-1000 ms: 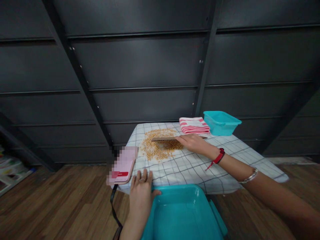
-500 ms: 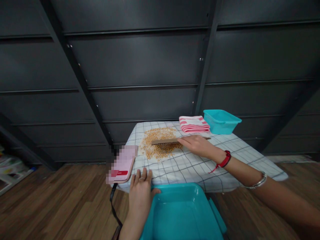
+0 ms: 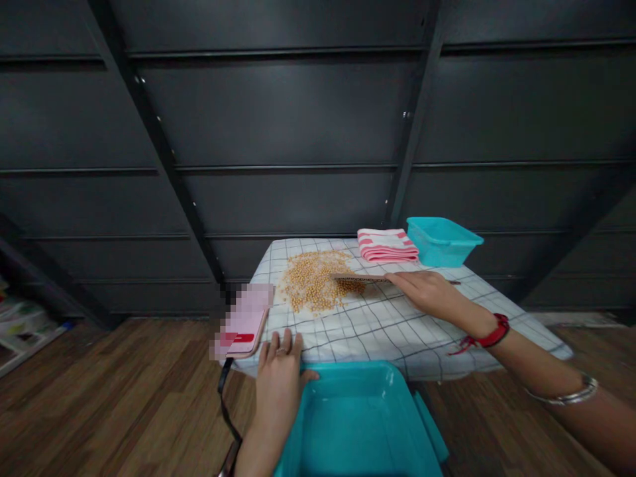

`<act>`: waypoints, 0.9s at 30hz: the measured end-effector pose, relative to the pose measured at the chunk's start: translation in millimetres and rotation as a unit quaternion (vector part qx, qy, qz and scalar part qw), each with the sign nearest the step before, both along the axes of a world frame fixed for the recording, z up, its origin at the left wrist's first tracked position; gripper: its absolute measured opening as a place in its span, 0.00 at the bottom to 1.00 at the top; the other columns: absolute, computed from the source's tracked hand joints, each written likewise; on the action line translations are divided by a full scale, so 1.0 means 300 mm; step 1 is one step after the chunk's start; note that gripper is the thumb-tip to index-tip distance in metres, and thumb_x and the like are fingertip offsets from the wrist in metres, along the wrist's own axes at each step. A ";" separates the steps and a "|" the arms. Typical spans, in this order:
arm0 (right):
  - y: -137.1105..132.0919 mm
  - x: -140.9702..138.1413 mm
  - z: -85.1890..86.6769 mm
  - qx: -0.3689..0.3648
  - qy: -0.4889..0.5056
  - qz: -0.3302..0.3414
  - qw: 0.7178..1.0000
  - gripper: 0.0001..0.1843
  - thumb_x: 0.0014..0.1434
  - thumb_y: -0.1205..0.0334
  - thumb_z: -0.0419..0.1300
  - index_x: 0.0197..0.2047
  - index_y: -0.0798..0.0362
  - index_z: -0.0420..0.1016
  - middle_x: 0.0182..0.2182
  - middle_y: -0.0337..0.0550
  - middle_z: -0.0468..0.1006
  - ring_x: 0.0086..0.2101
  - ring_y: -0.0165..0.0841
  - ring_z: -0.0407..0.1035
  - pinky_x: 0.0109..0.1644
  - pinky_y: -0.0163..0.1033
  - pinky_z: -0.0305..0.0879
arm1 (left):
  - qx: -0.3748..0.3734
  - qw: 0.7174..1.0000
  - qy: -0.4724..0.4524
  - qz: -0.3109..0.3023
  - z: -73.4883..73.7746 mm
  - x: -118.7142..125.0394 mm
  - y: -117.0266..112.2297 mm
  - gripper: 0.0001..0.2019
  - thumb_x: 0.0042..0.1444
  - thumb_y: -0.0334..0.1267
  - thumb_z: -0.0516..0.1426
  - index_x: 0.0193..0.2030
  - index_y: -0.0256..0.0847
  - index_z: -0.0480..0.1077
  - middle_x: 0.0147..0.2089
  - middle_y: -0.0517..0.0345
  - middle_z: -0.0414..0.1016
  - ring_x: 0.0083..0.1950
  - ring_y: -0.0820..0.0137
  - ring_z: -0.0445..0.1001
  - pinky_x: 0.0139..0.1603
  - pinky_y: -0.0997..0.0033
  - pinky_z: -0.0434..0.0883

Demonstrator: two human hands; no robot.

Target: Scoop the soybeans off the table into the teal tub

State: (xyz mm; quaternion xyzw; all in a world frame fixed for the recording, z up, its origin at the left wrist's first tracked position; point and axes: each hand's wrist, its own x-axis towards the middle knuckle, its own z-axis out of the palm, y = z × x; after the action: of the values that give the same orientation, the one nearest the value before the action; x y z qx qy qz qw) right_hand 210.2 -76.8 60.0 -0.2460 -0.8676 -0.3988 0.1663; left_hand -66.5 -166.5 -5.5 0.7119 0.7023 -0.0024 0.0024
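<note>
My right hand (image 3: 428, 291) is closed round a flat strip of cardboard (image 3: 358, 278), whose corrugated edge shows. The strip's left end hangs over the right side of a spread of yellow grains (image 3: 313, 281), which look like dried corn or beans, on the checked cloth (image 3: 342, 338). My left hand (image 3: 279, 371) lies with fingers stretched out on the cloth's near edge. Its thumb rests at the corner of a teal basin (image 3: 358, 424), which stands below the near edge of the table.
A pink phone (image 3: 246, 324), partly blurred out, lies at the table's left edge with a black strap (image 3: 223, 404) hanging down. At the back right are a folded pink-and-white towel (image 3: 387, 245) and a smaller turquoise tub (image 3: 442, 245). A dark panelled wall (image 3: 278, 119) stands behind.
My right hand has moved to the right with the cardboard, drawing it toward the right side of the grains. My left hand stays in place.
</note>
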 end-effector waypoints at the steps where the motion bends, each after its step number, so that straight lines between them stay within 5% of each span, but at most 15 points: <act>1: -0.002 0.010 -0.004 0.002 -0.002 0.001 1.000 0.17 0.56 0.80 0.43 0.43 0.62 0.68 0.33 0.51 0.78 0.27 0.31 0.71 0.29 0.35 0.66 | 0.003 1.000 0.001 0.000 -0.002 0.000 0.000 0.28 0.50 0.41 0.57 0.59 0.40 0.60 0.63 0.46 0.60 0.64 0.54 0.55 0.62 0.51 0.55; 27: -0.124 0.019 -0.011 -0.022 0.008 0.036 0.999 0.17 0.57 0.79 0.43 0.44 0.62 0.68 0.34 0.50 0.78 0.32 0.32 0.72 0.34 0.36 0.70 | 0.018 1.000 0.004 -0.003 -0.003 0.009 -0.007 0.28 0.50 0.41 0.57 0.58 0.38 0.61 0.62 0.44 0.61 0.64 0.53 0.56 0.61 0.53 0.56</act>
State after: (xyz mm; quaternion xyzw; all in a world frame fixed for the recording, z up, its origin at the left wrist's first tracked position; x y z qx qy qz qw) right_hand 215.9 -114.1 56.6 -0.2217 -0.8833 -0.3710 0.1818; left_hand -63.9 -168.7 -6.4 0.7139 0.7000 0.0072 -0.0135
